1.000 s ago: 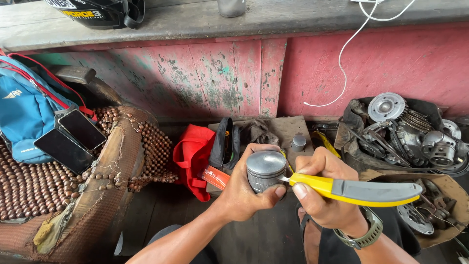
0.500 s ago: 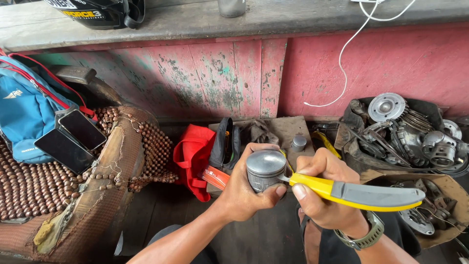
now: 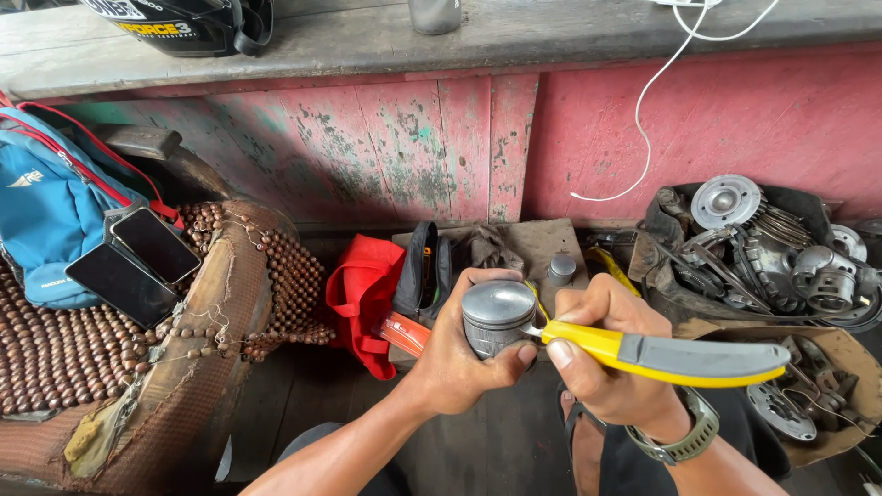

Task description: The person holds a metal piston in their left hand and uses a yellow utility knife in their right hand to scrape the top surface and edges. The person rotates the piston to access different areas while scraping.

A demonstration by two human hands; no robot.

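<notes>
My left hand grips a round grey metal piston held upright in front of me, crown up. My right hand holds a tool with yellow and grey handles, its thin metal tip touching the piston's right side near the top edge. A green watch sits on my right wrist. Both hands hover above a dark wooden floor, close together.
A box of metal engine parts sits at right. A red cloth bag and dark pouch lie ahead. A beaded seat cover, a blue bag and two phones are at left. Red wall behind.
The hands hold almost the same pose; the tool's handle has tilted slightly lower at its far end, with its tip staying on the piston.
</notes>
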